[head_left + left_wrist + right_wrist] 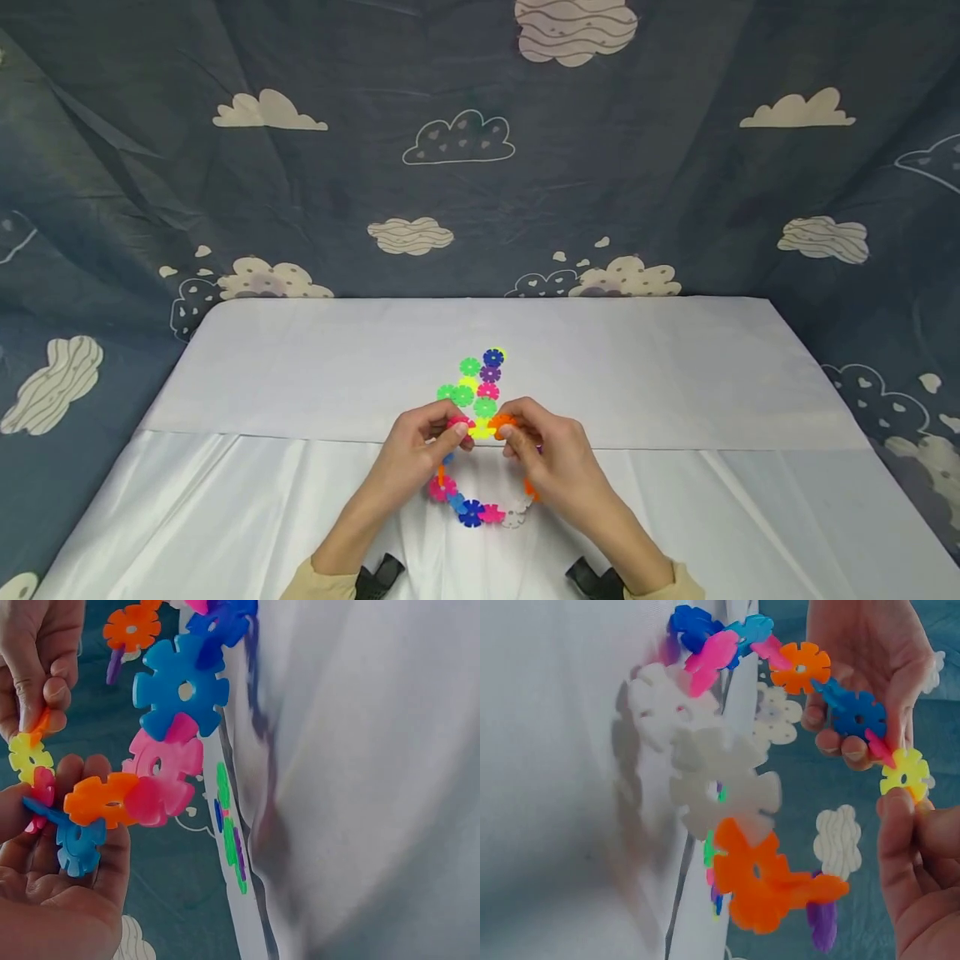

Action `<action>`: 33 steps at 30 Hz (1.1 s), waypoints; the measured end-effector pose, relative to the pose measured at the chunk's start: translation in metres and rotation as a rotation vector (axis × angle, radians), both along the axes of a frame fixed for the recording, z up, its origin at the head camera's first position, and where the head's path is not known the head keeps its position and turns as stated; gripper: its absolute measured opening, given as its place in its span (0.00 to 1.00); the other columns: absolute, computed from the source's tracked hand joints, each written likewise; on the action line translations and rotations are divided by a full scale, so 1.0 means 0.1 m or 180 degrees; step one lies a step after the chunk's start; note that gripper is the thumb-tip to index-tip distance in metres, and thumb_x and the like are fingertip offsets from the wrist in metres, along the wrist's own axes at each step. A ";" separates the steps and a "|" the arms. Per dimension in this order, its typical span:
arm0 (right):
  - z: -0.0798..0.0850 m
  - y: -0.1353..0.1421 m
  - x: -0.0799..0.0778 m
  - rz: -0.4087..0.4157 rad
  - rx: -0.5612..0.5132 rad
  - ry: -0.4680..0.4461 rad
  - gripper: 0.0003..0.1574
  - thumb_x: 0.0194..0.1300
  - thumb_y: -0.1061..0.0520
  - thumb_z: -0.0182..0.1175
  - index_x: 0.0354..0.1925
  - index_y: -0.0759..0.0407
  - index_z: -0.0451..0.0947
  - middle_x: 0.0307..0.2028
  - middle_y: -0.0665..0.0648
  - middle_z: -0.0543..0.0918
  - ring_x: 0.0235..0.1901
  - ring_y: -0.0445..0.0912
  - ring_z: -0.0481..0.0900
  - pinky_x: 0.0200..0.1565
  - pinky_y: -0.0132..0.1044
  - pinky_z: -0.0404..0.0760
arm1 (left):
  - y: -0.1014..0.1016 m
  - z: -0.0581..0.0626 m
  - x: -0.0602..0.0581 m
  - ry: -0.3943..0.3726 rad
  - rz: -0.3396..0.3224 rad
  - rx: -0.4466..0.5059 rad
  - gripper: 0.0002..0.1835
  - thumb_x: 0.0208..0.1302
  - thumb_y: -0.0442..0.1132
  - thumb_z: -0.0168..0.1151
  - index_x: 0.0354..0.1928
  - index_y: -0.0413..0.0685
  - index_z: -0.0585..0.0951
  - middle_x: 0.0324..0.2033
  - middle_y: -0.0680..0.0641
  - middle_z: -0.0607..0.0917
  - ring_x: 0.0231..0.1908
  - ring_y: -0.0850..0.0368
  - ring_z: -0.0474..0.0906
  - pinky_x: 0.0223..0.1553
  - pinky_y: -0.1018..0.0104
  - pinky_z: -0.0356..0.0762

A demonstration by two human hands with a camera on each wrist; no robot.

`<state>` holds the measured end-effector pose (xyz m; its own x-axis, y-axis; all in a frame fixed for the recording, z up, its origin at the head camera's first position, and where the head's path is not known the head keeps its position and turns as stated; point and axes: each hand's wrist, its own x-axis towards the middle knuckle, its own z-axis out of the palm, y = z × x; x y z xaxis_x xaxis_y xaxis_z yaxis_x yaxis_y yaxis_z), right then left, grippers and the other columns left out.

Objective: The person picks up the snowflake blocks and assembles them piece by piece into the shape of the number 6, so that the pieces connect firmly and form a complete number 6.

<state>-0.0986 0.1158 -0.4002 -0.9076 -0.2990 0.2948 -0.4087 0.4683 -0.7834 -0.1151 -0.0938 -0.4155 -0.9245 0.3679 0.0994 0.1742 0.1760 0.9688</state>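
Note:
A ring of linked plastic snowflake discs (472,513) in pink, blue, orange, white, purple and yellow hangs between my two hands. At its top, my left hand (422,440) pinches a pink disc (43,787) between thumb and fingers. A light blue disc (79,847) lies against those fingers in the left wrist view. From the other side my right hand (555,454) pinches an orange disc (502,423). Between both sets of fingertips sits a yellow disc (905,774), linked to the pink one. My fingers partly hide the discs at the ring's sides.
Several more discs lie on the white-covered table just beyond my hands: green (470,367), purple (490,374), dark blue (492,357), pink and yellow. A dark cloth (465,208) with cloud prints hangs behind the table. Black straps (381,577) show near my wrists.

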 end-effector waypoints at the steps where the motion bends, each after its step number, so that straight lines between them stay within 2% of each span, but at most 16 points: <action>1: -0.01 0.00 0.00 0.0002 0.0006 0.0000 0.14 0.64 0.66 0.64 0.46 0.51 0.77 0.25 0.44 0.79 0.23 0.43 0.78 0.30 0.31 0.81 | 0.00 0.00 0.00 0.0006 0.0012 -0.0010 0.07 0.71 0.36 0.57 0.34 0.46 0.81 0.30 0.40 0.85 0.37 0.40 0.81 0.31 0.64 0.74; 6: -0.04 0.00 -0.04 0.0051 -0.0186 -0.0111 0.14 0.66 0.65 0.62 0.47 0.51 0.77 0.27 0.46 0.80 0.24 0.46 0.79 0.30 0.33 0.81 | 0.00 -0.02 -0.01 -0.0007 -0.0024 0.0040 0.07 0.73 0.37 0.56 0.36 0.43 0.79 0.30 0.42 0.84 0.36 0.39 0.81 0.32 0.64 0.74; 9: -0.04 0.01 -0.06 0.0105 -0.0355 -0.0240 0.14 0.67 0.64 0.62 0.49 0.51 0.79 0.28 0.47 0.81 0.25 0.47 0.81 0.32 0.35 0.83 | 0.01 -0.03 -0.01 -0.0125 -0.0058 0.0154 0.06 0.74 0.36 0.53 0.40 0.41 0.76 0.30 0.42 0.83 0.35 0.38 0.81 0.34 0.63 0.76; 11: -0.05 0.02 -0.07 0.0165 -0.0399 -0.0331 0.14 0.68 0.62 0.61 0.51 0.51 0.79 0.28 0.49 0.82 0.26 0.47 0.81 0.32 0.36 0.83 | 0.01 -0.04 -0.01 -0.0245 -0.0080 0.0262 0.04 0.74 0.34 0.51 0.44 0.40 0.72 0.30 0.39 0.82 0.34 0.38 0.81 0.35 0.62 0.77; 14: -0.05 0.03 -0.07 0.0241 -0.0418 -0.0505 0.15 0.69 0.59 0.61 0.53 0.49 0.79 0.30 0.52 0.83 0.28 0.46 0.82 0.32 0.39 0.83 | 0.01 -0.05 -0.02 -0.0336 -0.0200 0.0433 0.08 0.73 0.32 0.49 0.51 0.39 0.70 0.32 0.32 0.80 0.32 0.39 0.79 0.39 0.59 0.77; 17: -0.04 0.04 -0.08 0.0275 -0.0424 -0.0683 0.17 0.69 0.58 0.61 0.55 0.51 0.79 0.33 0.56 0.84 0.29 0.49 0.83 0.34 0.40 0.84 | 0.01 -0.05 -0.03 -0.0352 -0.0296 0.0447 0.12 0.74 0.33 0.48 0.54 0.39 0.74 0.33 0.30 0.79 0.30 0.39 0.76 0.38 0.61 0.76; 21: -0.06 0.04 -0.08 0.0302 -0.0514 -0.0845 0.18 0.69 0.59 0.61 0.56 0.53 0.77 0.36 0.59 0.84 0.30 0.54 0.84 0.37 0.42 0.84 | 0.00 -0.04 -0.04 -0.0343 -0.0266 0.0356 0.13 0.74 0.35 0.49 0.52 0.41 0.80 0.32 0.32 0.78 0.30 0.41 0.73 0.37 0.65 0.74; 26: -0.07 0.02 -0.09 0.0393 -0.0490 -0.0828 0.17 0.69 0.60 0.61 0.55 0.53 0.78 0.35 0.59 0.84 0.30 0.54 0.84 0.35 0.43 0.84 | 0.01 -0.06 -0.05 -0.0381 -0.0206 0.0319 0.09 0.73 0.39 0.55 0.46 0.43 0.82 0.29 0.33 0.76 0.28 0.48 0.71 0.33 0.66 0.71; 30: -0.05 0.02 -0.09 0.0422 -0.0333 -0.0826 0.18 0.69 0.57 0.62 0.56 0.52 0.77 0.36 0.57 0.84 0.30 0.53 0.84 0.33 0.41 0.84 | 0.02 -0.06 -0.05 -0.0383 -0.0160 0.0284 0.07 0.71 0.40 0.58 0.41 0.44 0.80 0.27 0.39 0.75 0.27 0.53 0.70 0.31 0.65 0.70; 33: -0.02 0.07 -0.11 0.0347 -0.0359 -0.0841 0.18 0.70 0.55 0.61 0.57 0.52 0.77 0.36 0.57 0.84 0.30 0.54 0.83 0.34 0.41 0.84 | 0.02 -0.07 -0.05 -0.0352 -0.0108 0.0240 0.06 0.72 0.39 0.58 0.41 0.44 0.80 0.26 0.44 0.76 0.27 0.54 0.71 0.30 0.64 0.71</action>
